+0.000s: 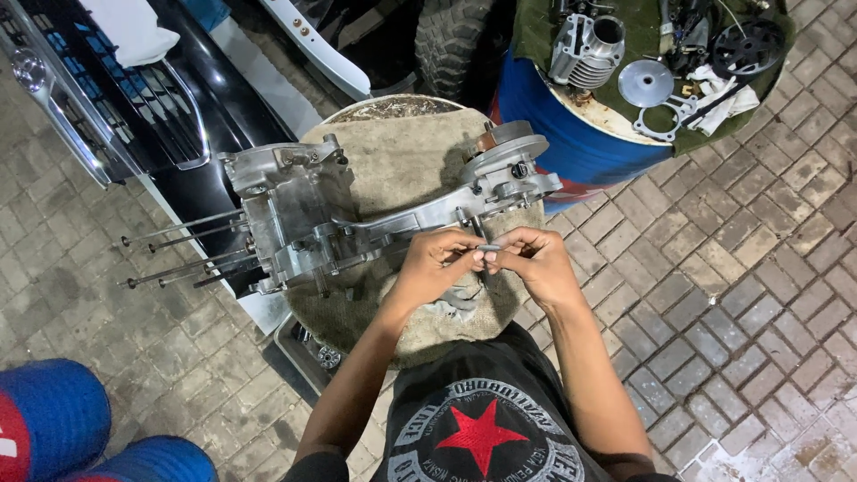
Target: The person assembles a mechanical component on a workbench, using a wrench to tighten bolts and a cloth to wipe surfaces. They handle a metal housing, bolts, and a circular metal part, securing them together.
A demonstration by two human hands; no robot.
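**Small metal pin held between both hands over engine casing**

Outdoor brick paving, workshop clutter all round. Burlap cloth (393, 170) covers a drum top; a silver engine crankcase (357, 214) lies on it, long studs (178, 250) sticking out to the left. Blue drum (571, 134) behind holds a green cloth with a finned cylinder (585, 45), a round disc (644, 82) and other loose parts. Black car bumper with grille (116, 98) upper left, tyre (451, 40) top centre.

Left hand (435, 263) and right hand (534, 259) meet just in front of the casing's near edge, above the cloth. Between them sits a small metal pin (490, 247), short, grey, lying roughly level. Fingers of both hands are curled in tight, thumb and forefinger tips pinching the pin from either end; other fingers folded under. Whether anything else is in the palms, cannot tell.

Doing it well, my read: keep the pinch near the pin's ends so the middle stays visible, work low over the cloth so a dropped part lands on burlap, not brick, and keep it square to whichever hole it belongs in; which hole, cannot tell.

Pose: both forearms come up from the body and converge, elbows out, wrists slightly bent inward, hands touching at the fingertips.
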